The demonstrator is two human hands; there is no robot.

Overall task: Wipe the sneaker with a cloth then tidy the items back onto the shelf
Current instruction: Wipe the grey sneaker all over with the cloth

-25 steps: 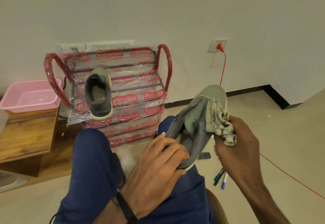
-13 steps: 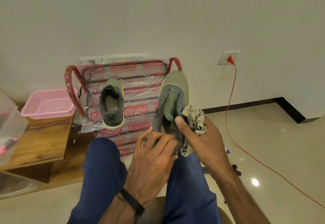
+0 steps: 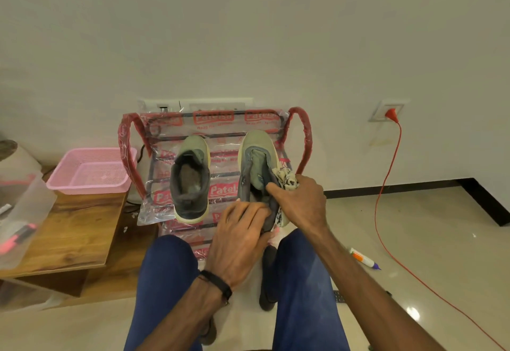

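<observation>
Sneaker [image 3: 258, 174] sits toe-away on the shelf [image 3: 220, 157], right side of the tier, heel toward the person, both hands on it. Left hand [image 3: 240, 240] grips the heel end, fingers curled over the collar. Right hand [image 3: 299, 204] holds the cloth [image 3: 285, 179] bunched against the sneaker's right flank; index finger [image 3: 271, 188] extends onto the collar, the other fingers are curled round the cloth. A strip of cloth hangs below the right hand next to the heel.

Second sneaker [image 3: 190, 178] lies on the same tier just left, toe-away, apart from the first, heel overhanging the front edge. Shelf is still wrapped in clear plastic with red branding, red-wrapped side rails, backed against the wall.

Both forearms reach forward from above the knees; black band [image 3: 216, 284] on the left wrist. Blue trouser legs [image 3: 162, 281] fill the bottom of the frame.

Left: wooden worktop [image 3: 69, 229] carrying a pink basket [image 3: 91, 170] and a clear plastic box [image 3: 24, 212] with a pink-and-black item inside, blurred. Right: red cable [image 3: 386, 185] runs from a wall socket [image 3: 386, 109] across the floor; a marker [image 3: 364, 259] lies on the floor near the right knee.
</observation>
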